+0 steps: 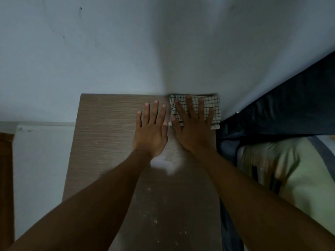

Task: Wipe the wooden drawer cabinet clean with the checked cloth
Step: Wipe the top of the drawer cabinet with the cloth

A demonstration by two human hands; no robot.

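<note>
The wooden drawer cabinet (pixel 108 134) shows only its light-brown top, which runs from the wall towards me. The folded checked cloth (pixel 211 105), white with dark lines, lies in the top's far right corner against the wall. My right hand (pixel 194 127) lies flat on the cloth with fingers spread, pressing it down. Just left of it, my left hand (pixel 151 131) rests flat on the bare wood with fingers apart, holding nothing. Pale dust specks and a bright glare patch mark the near part of the top.
A pale wall (pixel 126 51) stands directly behind the cabinet. Close along its right side lies a bed with dark blue fabric (pixel 290 105) and a pale green pillow (pixel 290 169). White floor (pixel 41 169) shows on the left, with a brown wooden edge (pixel 6 187) at the far left.
</note>
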